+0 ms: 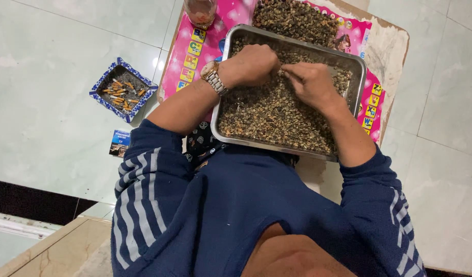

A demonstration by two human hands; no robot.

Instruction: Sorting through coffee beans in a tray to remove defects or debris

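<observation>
Left hand: the left hand [251,64] is curling into a loose fist, knuckles resting on the small dried pods [269,110].
Right hand: the right hand [310,82] is pinching a few pods between pressed fingertips.
Pods: they are filling the steel tray [359,64] at 12 o'clock of the person.
Ashtray: the blue ashtray [122,88] is sitting at 10 o'clock on the floor.

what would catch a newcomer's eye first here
First the metal tray at centre, heaped with small brown-green dried bits, where the left hand and the right hand meet with fingers pinched in the heap. Under it lies a bright pink mat with coloured letter squares. On the floor to the left sits a blue-rimmed ashtray full of butts.
</observation>
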